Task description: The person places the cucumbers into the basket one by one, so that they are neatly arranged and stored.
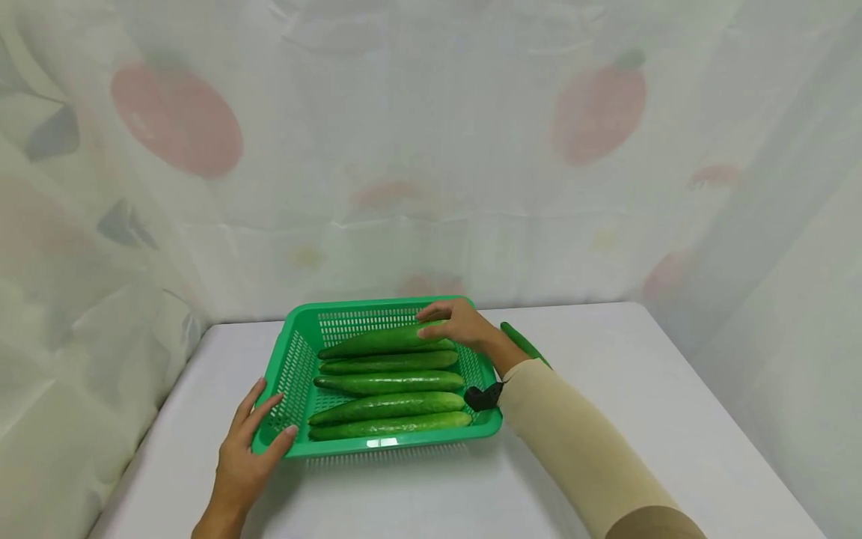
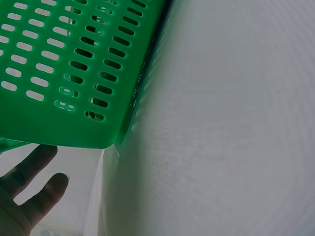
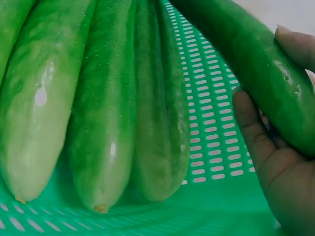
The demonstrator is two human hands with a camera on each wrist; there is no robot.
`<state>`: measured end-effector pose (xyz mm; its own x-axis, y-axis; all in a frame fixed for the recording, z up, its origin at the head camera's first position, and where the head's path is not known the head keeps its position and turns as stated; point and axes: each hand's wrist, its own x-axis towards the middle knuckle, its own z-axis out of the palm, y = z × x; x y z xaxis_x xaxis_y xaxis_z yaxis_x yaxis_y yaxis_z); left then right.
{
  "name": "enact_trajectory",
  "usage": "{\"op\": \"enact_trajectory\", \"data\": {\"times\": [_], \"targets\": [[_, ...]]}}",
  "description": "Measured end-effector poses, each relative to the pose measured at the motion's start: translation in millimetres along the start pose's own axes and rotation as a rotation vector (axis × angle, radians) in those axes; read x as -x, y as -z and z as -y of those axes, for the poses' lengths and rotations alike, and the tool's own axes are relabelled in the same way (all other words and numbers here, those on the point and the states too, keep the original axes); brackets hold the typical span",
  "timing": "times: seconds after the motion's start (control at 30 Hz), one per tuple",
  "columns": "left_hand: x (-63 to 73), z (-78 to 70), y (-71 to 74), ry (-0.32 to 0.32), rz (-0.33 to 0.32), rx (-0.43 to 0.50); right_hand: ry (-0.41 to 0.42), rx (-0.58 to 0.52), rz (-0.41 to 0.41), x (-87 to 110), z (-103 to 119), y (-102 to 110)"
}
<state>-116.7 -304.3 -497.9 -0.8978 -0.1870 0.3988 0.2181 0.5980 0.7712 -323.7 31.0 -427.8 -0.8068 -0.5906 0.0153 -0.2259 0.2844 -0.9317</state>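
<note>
A green plastic basket (image 1: 337,449) with slotted walls holds several cucumbers lying side by side. At its far side, my right hand (image 1: 461,326) grips one cucumber (image 1: 377,341) near its right end. In the right wrist view, thumb and fingers curl round this cucumber (image 3: 256,64), which is over the slotted basket wall, apart from the cucumbers (image 3: 103,123) beside it. My left hand (image 1: 241,460) is at the basket's near left corner, its fingers spread along the rim. A fingertip of the left hand (image 2: 29,194) meets the rim in the left wrist view.
Another cucumber (image 1: 525,344) lies on the white table (image 1: 646,419) to the right of the basket, partly hidden by my right forearm. A pale curtain with fruit prints (image 1: 431,150) hangs behind the table and along both sides.
</note>
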Motion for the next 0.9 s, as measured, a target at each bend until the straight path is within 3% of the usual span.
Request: {"op": "enact_trajectory", "data": {"times": [0.6, 0.77, 0.9], "targets": [[0.7, -0.2, -0.5, 0.003, -0.006, -0.009, 0.033, 0.207, -0.091, -3.9, -5, -16], [0.3, -0.1, -1.0, 0.008, -0.002, 0.006, 0.034, 0.202, -0.123, -3.0, -4, -15], [0.4, -0.8, -1.7, 0.022, 0.009, 0.014, 0.039, 0.122, -0.138, 0.0, -4, -13]]}}
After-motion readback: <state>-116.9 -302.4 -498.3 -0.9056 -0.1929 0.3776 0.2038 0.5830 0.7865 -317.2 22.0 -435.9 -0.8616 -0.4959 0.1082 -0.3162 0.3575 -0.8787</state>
